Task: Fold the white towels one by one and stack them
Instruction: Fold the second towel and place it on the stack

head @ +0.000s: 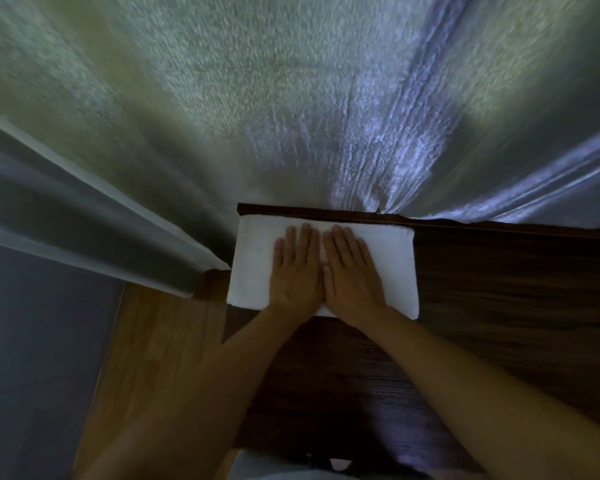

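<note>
Head view: one dark wooden desk (499, 289) is seen from above, with one folded white towel (253, 265) laid on it.
Towel count: one towel can be counted; it is folded into a flat rectangle.
Towel place: it is set at the far left corner of the desk, its far edge along the desk's back edge.
Hand count: two bare hands are seen, both laid palm down on the towel.
Left hand (297, 271): it is pressed flat on the towel's middle, fingers straight and held close together.
Right hand (352, 275): it is pressed flat just beside the left, the two hands touching at the thumb side, fingers straight and together.
Forearms: both are stretched forward from the lower edge, converging at the towel.
Surroundings: a pale curtain (66, 202) hangs left of the desk, and wooden floor (160, 341) is seen below it.
</note>
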